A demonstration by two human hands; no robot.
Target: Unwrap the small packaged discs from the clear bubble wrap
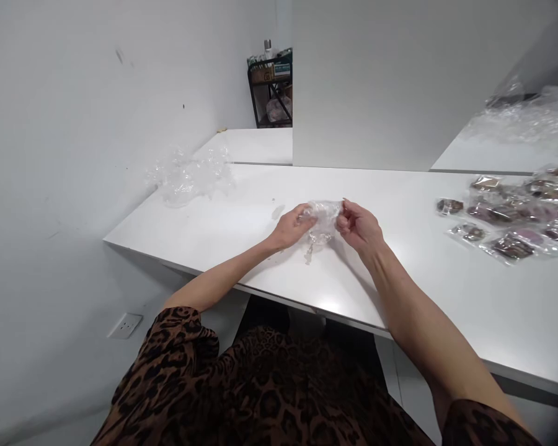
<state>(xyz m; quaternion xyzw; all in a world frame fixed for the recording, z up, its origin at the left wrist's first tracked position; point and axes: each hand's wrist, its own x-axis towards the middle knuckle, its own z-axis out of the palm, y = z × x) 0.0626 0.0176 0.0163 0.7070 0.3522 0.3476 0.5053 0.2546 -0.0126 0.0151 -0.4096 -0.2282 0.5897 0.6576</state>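
Observation:
A small clear plastic bag is stretched between my two hands, just above the white table. My left hand is closed on its left side, thumb over the film. At the bag's upper right edge, my right hand pinches the plastic with curled fingers. Whether anything lies inside the bag I cannot make out. Below it, faint bright reflections show on the glossy tabletop.
A heap of crumpled clear plastic lies at the table's left end. On the right sit several sealed clear packets with brown and pinkish contents. An upright white panel borders the back, and a black shelf rack stands beyond.

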